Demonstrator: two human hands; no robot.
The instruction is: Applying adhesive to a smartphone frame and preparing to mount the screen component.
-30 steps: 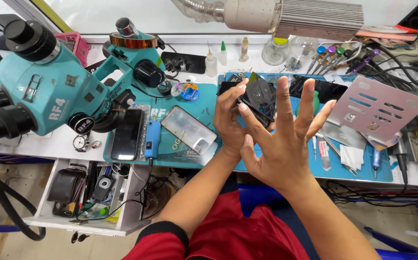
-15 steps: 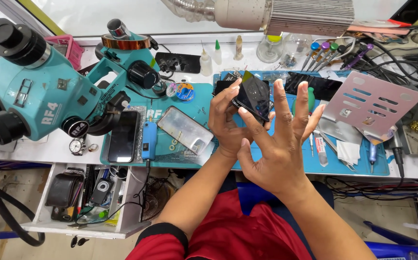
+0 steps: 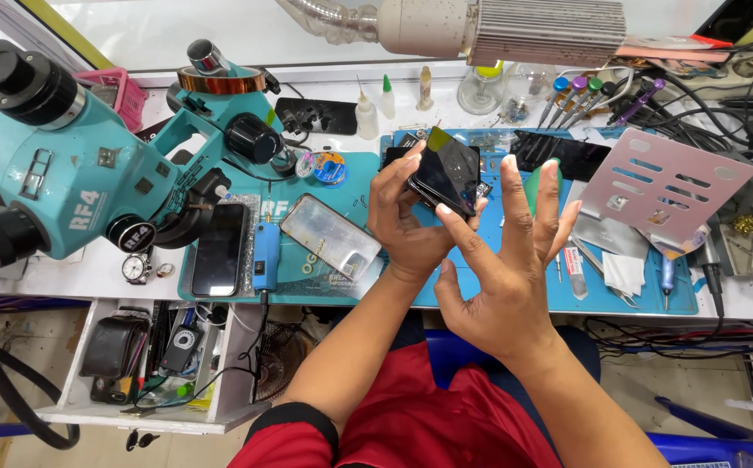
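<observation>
- Your left hand (image 3: 407,227) is gripping the small black glossy phone (image 3: 447,176) by its edges, tilted up off the blue work mat (image 3: 515,295), roughly at 12 o'clock from your wrists
- Your right hand (image 3: 506,277) is spread wide, holding nothing, with the index fingertip (image 3: 442,211) touching the phone's lower edge
- I'd say you're working the glass face with that finger, so go light and slide flat, don't poke with the nail
- Keep the left thumb off the screen itself; a grip on the rim alone looks safer for smudges
- The silver-backed phone lying face down (image 3: 331,236) sits at 9 o'clock from your left hand, near enough to knock, so mind the elbow
- Another dark phone (image 3: 219,250) lies under the teal stereo microscope (image 3: 73,173), further out at 9 o'clock
- The pink perforated metal plate (image 3: 667,184) and the coloured-handled screwdrivers (image 3: 584,95) are off at 2 o'clock, well apart from your hands
- Lower the phone closer to the mat if you can; a slip from that tilt looks risky
</observation>
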